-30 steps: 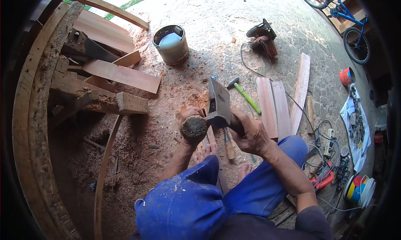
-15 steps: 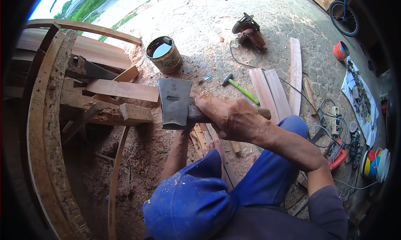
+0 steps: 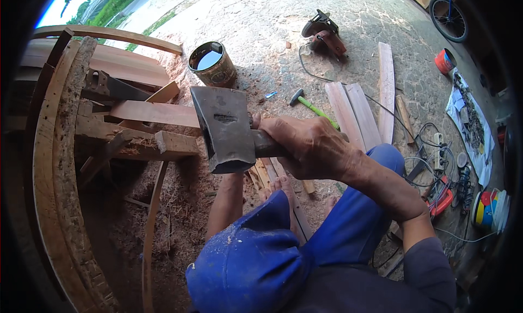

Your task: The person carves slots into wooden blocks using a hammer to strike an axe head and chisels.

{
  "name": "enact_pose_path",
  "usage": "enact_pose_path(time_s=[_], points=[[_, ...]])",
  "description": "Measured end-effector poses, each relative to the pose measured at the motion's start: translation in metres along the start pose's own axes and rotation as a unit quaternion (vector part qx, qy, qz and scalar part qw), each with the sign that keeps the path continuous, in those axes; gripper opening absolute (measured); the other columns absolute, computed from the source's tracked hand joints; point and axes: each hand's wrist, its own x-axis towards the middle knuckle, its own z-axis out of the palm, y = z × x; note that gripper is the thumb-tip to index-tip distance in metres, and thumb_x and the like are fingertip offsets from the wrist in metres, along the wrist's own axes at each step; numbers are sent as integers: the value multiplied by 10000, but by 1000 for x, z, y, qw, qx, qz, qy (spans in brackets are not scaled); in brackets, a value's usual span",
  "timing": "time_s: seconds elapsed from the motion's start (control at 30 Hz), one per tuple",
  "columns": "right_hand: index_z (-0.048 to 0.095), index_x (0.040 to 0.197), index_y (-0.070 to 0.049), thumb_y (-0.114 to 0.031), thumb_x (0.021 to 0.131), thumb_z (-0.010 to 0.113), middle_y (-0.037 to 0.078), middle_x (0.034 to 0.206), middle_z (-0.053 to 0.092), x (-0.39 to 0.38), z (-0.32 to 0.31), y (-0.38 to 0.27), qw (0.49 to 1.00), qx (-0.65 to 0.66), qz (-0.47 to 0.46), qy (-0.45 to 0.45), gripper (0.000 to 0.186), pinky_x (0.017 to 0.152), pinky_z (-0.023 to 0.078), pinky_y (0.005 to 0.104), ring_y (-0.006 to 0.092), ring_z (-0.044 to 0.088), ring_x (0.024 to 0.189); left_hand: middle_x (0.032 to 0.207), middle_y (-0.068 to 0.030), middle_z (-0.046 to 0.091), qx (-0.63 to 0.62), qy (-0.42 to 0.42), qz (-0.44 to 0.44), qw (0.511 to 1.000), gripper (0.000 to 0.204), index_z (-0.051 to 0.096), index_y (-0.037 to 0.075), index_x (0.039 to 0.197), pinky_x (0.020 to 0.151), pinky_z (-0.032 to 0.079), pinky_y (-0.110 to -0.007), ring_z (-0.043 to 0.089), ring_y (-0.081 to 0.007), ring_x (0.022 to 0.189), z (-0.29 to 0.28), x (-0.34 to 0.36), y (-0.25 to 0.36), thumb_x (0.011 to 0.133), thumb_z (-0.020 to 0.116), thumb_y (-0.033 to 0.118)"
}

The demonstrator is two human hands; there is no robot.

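My right hand (image 3: pixel 308 144) is closed around the wooden handle of an axe (image 3: pixel 223 125), close below its head. The broad, dark steel head is raised and tilted over the floor, its butt toward my body. My left forearm (image 3: pixel 226 201) reaches up beneath the axe head, which hides my left hand, so its fingers do not show. Behind and below the axe, narrow wood strips (image 3: pixel 267 171) lie near my bare feet (image 3: pixel 283 190).
A wooden frame bench (image 3: pixel 81 133) stands at left, with a handsaw (image 3: pixel 122 89) and a board (image 3: pixel 155 113) on it. Beyond are a can (image 3: pixel 220 73), a green-handled hammer (image 3: pixel 316 110), planks (image 3: pixel 348 114) and a circular saw (image 3: pixel 329 43). Cables (image 3: pixel 436 160) tangle at right.
The axe head has risen slightly and turned, so its butt face now shows more. My right hand has twisted with it. The whole view has shifted a little.
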Motion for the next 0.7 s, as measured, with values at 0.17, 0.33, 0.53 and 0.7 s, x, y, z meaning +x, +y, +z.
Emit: enact_pose_path(time_s=[0.17,0.33,0.53,0.7], points=[[556,1297,-61,-62,840,700,171,869,695,-8,2,7,981,142,74,108,479,615,546,410,367,704,714,905,-66,701,-29,-57,138,988,201,673,25,994,774,548,-307,672,-149,846,-23,-12,-9,844,785,98],[565,1256,-32,-92,861,758,7,778,610,-63,28,36,914,253,309,75,443,630,488,279,78,588,697,760,-42,659,33,-98,177,979,181,647,41,844,633,513,-276,632,-120,670,-18,-6,18,805,819,80],[559,1235,-27,-90,844,768,-13,795,576,-73,44,64,837,302,453,48,448,625,478,266,76,556,687,712,-41,641,22,76,241,967,164,644,47,825,575,493,-281,610,-129,591,3,-15,9,800,805,56],[552,1277,-26,-105,849,764,-7,809,574,-74,53,69,781,357,509,60,484,599,478,255,78,562,652,687,-60,633,4,-5,209,978,157,640,58,794,571,488,-292,623,-151,599,-1,-8,16,779,793,28]])
